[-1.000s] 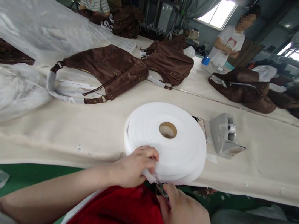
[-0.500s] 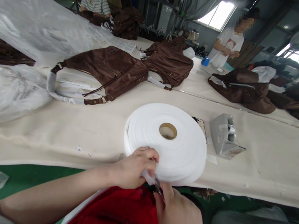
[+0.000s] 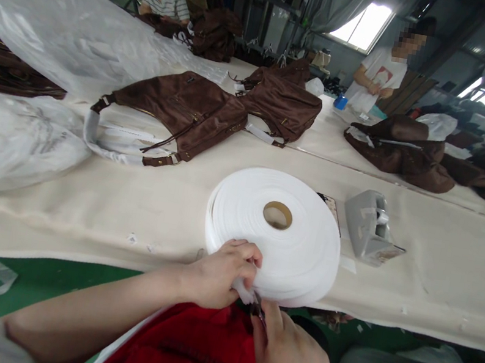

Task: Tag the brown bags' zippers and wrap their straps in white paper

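Observation:
A large white roll (image 3: 301,247) with a brown cardboard core lies flat at the table's front edge. Against its near side, my left hand (image 3: 225,271) is closed on a loose end of white strip (image 3: 243,290). Just right of that, my right hand (image 3: 288,350) grips a small dark metal tool (image 3: 258,313), which looks like scissors or snips partly hidden by my fingers. The tool's tip touches or nearly touches the strip, above the red cloth at my front.
Brown bags (image 3: 193,114) with wrapped straps lie across the table (image 3: 150,203). A grey tape dispenser (image 3: 367,227) stands right of the roll. Clear plastic sheeting (image 3: 10,149) covers the left side. Two people (image 3: 379,74) are across the table.
The view has shifted slightly, so table items appear a little further right. Both hands keep nearly the same pose at the strip.

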A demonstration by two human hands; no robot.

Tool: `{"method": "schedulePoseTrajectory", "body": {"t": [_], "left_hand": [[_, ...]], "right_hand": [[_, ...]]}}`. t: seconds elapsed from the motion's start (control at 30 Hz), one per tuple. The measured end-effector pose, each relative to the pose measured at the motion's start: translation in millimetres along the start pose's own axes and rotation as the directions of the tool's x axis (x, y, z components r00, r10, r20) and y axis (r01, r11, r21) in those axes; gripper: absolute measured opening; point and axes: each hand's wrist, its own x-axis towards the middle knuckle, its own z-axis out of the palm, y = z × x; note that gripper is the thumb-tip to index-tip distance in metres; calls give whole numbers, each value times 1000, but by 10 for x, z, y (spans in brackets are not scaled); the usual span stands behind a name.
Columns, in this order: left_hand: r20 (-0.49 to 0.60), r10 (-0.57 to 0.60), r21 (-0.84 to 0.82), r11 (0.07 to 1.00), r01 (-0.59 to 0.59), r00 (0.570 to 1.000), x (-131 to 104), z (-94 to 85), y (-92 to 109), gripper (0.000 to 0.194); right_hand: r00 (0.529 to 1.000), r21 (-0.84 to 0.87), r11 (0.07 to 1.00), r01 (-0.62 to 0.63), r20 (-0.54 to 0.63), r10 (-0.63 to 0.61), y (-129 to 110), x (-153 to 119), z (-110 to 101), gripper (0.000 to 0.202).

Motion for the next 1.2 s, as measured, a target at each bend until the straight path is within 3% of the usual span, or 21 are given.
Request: {"method": "schedulePoseTrajectory", "body": {"t": [0.27,0.73,0.97,1.2], "left_hand": [[20,2,-17,1000,-2,1000,-1,-16,-21,13],[-9,3,-54,999,-4,1000,-13,12,-35,14],[-33,13,-47,999,-14,999,-20,25,-40,13],[-4,30,-24,999,-30,1000,-8,11,-38,11]], "right_hand": [[1000,11,1000,2,30,-2,-46,120,21,13],[1000,4,1000,7,8,-7,-13,47,10,11],[995,-57,998,-5,100,11,-127,187,-37,16],[992,-132,990,46,122,-30,-157,341,-32,19]]}}
